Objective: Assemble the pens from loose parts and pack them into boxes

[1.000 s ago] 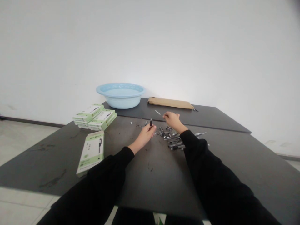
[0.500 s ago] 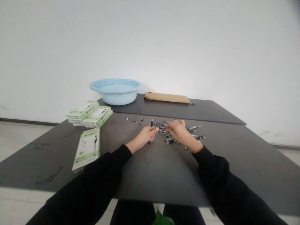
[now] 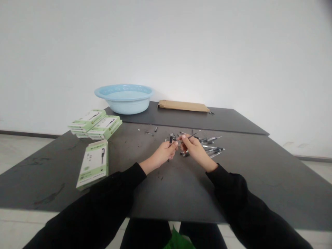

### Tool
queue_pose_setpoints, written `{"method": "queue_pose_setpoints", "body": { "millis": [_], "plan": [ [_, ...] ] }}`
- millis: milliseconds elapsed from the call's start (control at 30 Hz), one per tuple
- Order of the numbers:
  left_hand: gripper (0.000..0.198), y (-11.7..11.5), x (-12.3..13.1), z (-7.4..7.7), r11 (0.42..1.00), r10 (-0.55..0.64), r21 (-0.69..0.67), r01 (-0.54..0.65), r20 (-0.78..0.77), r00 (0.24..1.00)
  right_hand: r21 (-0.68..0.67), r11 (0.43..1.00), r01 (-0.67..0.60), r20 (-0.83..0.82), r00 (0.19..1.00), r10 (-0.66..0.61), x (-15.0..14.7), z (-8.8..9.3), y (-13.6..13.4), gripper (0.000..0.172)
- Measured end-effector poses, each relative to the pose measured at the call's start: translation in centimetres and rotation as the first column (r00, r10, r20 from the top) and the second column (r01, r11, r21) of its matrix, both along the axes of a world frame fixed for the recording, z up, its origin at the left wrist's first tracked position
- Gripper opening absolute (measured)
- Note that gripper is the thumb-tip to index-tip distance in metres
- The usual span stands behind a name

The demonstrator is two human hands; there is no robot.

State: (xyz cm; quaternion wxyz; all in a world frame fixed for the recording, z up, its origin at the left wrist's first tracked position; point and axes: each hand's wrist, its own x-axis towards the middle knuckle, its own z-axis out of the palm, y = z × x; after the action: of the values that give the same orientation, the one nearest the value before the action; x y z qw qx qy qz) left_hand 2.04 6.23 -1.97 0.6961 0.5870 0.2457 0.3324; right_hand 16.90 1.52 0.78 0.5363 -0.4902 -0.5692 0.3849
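Basin (image 3: 123, 103) sits behind boxes (image 3: 95, 123), envelope (image 3: 183, 105) to its right, metal parts (image 3: 211, 147) before envelope

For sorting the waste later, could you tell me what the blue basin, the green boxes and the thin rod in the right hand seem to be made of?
Blue basin: likely plastic, smooth even colour with soft sheen. Green boxes: printed cardboard, flat panels, crisp folded edges. Thin rod, pinched by the right hand: probably metal, silvery and glinting, though too small to be sure.
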Motion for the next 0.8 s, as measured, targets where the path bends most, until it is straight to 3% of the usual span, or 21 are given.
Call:
{"method": "queue_pose_setpoints", "body": {
  "millis": [167, 233, 467, 800],
  "plan": [
    [0.038, -0.8, -0.4, 0.8, 0.991, -0.132, 0.016, 0.133, -0.062, 0.989, 0.102, 0.968, 0.23, -0.212, 0.956, -0.205, 2.0, 2.2, -0.4, 0.047],
    [0.042, -0.7, -0.5, 1.0, 0.976, -0.203, 0.055, 0.209, -0.097, 0.974, 0.138, 0.954, 0.267, -0.26, 0.939, -0.225, 2.9, 3.0, -0.7, 0.045],
    [0.04, -0.7, -0.6, 1.0, 0.969, -0.243, 0.016, 0.245, -0.086, 0.966, 0.137, 0.979, 0.152, -0.171, 0.977, -0.128, 2.0, 3.0, -1.4, 0.045],
    [0.041, -0.9, -0.7, 1.6, 0.974, -0.223, -0.006, 0.224, -0.132, 0.966, 0.126, 0.981, 0.147, -0.162, 0.979, -0.126, 1.8, 3.0, -1.6, 0.046]
  ]
}}
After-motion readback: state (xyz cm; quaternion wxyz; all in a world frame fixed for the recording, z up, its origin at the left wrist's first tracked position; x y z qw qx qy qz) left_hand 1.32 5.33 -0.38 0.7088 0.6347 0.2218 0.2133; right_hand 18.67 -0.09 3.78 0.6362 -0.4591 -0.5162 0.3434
